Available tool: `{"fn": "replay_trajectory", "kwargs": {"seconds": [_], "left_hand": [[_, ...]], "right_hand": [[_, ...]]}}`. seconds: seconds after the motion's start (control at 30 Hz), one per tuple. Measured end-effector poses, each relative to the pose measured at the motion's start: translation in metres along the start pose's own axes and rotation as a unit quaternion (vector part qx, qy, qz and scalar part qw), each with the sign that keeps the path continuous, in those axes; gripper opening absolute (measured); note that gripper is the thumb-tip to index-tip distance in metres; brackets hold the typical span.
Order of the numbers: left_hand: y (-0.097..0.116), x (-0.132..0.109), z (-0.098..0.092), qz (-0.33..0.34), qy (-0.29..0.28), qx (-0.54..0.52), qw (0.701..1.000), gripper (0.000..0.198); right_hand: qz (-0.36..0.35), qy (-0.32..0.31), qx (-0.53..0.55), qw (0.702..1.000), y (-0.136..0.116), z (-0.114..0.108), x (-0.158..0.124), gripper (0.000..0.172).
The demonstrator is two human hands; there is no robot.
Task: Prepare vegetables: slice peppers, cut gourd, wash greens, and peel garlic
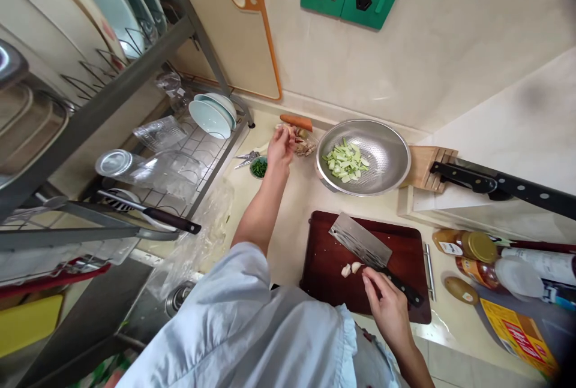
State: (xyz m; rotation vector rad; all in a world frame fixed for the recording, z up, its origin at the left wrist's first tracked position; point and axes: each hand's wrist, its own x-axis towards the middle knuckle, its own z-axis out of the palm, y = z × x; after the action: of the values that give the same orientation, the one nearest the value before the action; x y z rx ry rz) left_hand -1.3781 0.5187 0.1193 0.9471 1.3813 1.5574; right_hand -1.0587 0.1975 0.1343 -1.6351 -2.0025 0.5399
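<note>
My left hand reaches the far end of the counter, its fingertips at a small heap of peeled ginger or garlic scraps. Whether those fingers grip a piece is hidden. A carrot lies just beyond, and a small bowl of chopped green vegetable sits to the hand's left. My right hand hangs over the near edge of a dark red-brown cutting board, close to the black handle of a steel cleaver. Two garlic cloves lie by the blade. Nothing shows in that hand.
A steel strainer bowl of pale green slices stands on the counter beside a wooden knife block. Bottles stand at right. A metal dish rack with bowls and plates runs along the left, above a sink.
</note>
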Motion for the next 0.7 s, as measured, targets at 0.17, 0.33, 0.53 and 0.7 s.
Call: {"fn": "replay_trajectory", "kwargs": {"seconds": [0.17, 0.33, 0.53, 0.7], "left_hand": [[0.021, -0.139, -0.017, -0.019, -0.131, -0.013, 0.991, 0.026], [0.02, -0.25, -0.007, 0.049, -0.304, 0.134, 0.942, 0.016], [0.012, -0.277, -0.004, 0.124, -0.26, 0.222, 0.932, 0.009], [0.018, -0.214, -0.007, 0.164, -0.152, 0.255, 0.941, 0.011]], "right_hand": [[0.01, -0.011, 0.025, 1.0, -0.005, -0.002, 0.006, 0.023], [0.057, -0.026, 0.032, 0.998, -0.007, -0.011, 0.009, 0.026], [0.06, -0.026, 0.048, 0.997, -0.002, -0.014, 0.005, 0.025], [0.037, -0.012, 0.061, 0.997, 0.007, -0.015, -0.004, 0.025]]}}
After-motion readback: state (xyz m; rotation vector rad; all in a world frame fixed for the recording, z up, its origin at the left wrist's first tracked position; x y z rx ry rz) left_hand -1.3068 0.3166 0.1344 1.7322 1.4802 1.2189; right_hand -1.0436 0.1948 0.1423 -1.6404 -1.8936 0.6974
